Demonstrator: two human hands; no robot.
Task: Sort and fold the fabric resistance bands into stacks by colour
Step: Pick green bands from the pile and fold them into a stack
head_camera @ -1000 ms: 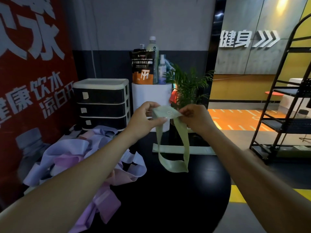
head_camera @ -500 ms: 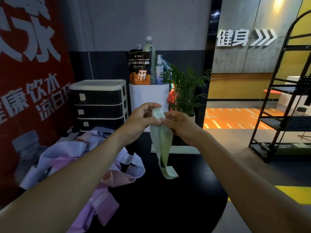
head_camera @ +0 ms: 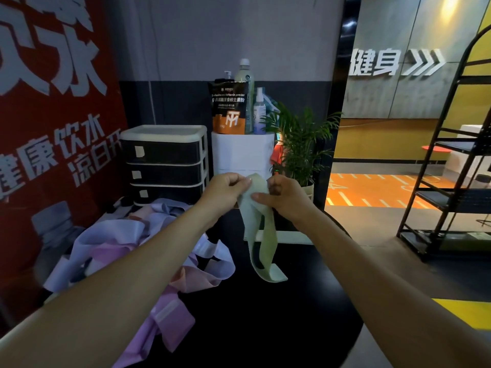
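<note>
Head view, left hand [head_camera: 225,191], right hand [head_camera: 283,196] pinching green band [head_camera: 259,229]

The foreground is dim and soft. Warm light glows from the upper right. Wide-angle distortion bends the edges.

Black table [head_camera: 265,328] under band heap [head_camera: 138,251]

Band pile [head_camera: 127,251] left on table [head_camera: 265,328], drawer unit [head_camera: 164,166] behind
</note>
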